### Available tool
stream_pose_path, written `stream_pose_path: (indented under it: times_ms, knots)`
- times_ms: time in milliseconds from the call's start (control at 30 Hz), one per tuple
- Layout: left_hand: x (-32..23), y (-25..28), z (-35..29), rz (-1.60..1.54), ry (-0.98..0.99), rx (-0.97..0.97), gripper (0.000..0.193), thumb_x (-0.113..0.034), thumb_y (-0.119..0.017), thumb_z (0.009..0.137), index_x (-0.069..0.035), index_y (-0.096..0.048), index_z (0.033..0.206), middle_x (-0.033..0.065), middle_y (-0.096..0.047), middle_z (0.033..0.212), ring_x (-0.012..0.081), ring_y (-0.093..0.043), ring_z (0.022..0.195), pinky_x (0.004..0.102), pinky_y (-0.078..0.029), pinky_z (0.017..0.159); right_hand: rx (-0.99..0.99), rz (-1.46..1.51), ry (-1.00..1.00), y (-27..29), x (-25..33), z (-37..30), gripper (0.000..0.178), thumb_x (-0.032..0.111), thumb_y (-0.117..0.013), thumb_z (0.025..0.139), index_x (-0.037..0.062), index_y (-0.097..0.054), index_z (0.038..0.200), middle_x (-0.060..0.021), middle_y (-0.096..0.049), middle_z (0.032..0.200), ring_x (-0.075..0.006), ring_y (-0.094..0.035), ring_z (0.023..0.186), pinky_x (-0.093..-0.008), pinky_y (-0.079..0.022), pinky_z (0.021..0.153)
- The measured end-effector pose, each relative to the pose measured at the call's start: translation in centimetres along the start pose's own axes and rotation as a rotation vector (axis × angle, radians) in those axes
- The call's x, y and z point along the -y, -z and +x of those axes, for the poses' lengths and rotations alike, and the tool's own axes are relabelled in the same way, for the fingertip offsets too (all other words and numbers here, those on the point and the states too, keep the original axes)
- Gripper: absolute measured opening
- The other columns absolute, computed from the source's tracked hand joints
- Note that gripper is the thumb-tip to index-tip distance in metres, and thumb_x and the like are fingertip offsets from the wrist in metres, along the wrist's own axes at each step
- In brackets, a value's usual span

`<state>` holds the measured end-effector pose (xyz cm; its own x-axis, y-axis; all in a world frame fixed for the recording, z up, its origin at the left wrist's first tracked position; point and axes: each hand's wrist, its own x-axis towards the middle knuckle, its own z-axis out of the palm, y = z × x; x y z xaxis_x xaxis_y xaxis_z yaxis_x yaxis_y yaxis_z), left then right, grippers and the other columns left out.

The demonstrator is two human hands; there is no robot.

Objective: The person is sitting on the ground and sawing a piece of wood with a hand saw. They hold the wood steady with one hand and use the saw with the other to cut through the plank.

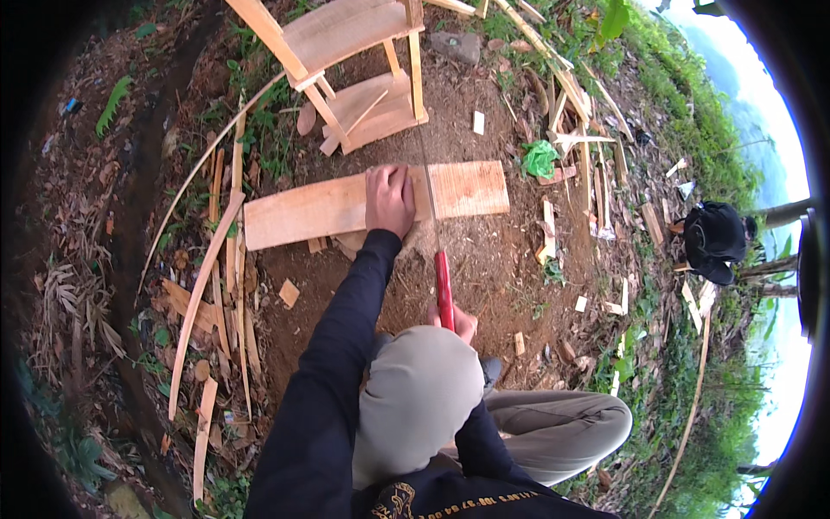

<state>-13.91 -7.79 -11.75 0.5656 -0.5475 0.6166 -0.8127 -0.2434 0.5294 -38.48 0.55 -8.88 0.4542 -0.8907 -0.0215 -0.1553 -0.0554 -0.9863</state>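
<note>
A pale wooden board [303, 210] lies crosswise in front of me, propped on what looks like a low stump [348, 245]. My left hand [391, 201] presses down on it, fingers curled toward its far edge, just left of a handsaw [444, 290]. The saw's thin blade crosses the board near its right end, pointing away from me. Partly hidden behind my bent knee, my right hand [463, 324] is closed at the near end of the saw's red handle.
Beyond the board stands an unpainted wooden chair [354, 39]. Long wood strips [207, 294] lie on the left, with more offcuts [596, 182] on the right. A green plastic bag [540, 160] and a black backpack [716, 240] are also on the right, near a grassy slope.
</note>
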Motion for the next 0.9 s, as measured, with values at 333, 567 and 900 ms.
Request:
stream_pose_path:
  times_ms: [333,567,900]
  knots:
    - [0.5,-0.6,0.0,0.032,-0.016,-0.029,0.025,-0.014,-0.062,0.091,-0.002,-0.07,0.111,0.0127,-0.061,0.106,0.0331,-0.056,0.11,0.0545,-0.038,0.109,-0.083,-0.108,0.063,0.0,-1.1,0.3,0.019,0.012,-0.068,0.09,0.0016,-0.065,0.074,0.0052,-0.05,0.053,-0.0021,-0.044,0.05,-0.0246,-0.036,0.046]
    - [0.7,-0.4,0.1,0.049,0.023,-0.078,0.023,-0.013,-0.062,0.091,-0.002,-0.07,0.109,0.0134,-0.061,0.105,0.0339,-0.056,0.105,0.0514,-0.039,0.106,-0.076,-0.129,0.111,-0.4,1.2,1.7,0.017,0.01,-0.067,0.088,0.0001,-0.065,0.074,-0.0032,-0.048,0.049,-0.0084,-0.049,0.043,-0.028,-0.041,0.046]
    - [1.4,0.9,0.3,-0.012,0.006,-0.089,0.021,-0.008,-0.063,0.088,-0.001,-0.069,0.107,0.0148,-0.061,0.103,0.0348,-0.057,0.1,0.0451,-0.046,0.091,0.072,0.033,0.069,0.6,0.7,2.0,0.021,0.018,-0.068,0.087,0.0028,-0.063,0.073,-0.0021,-0.046,0.049,-0.0083,-0.048,0.044,-0.0284,-0.041,0.047]
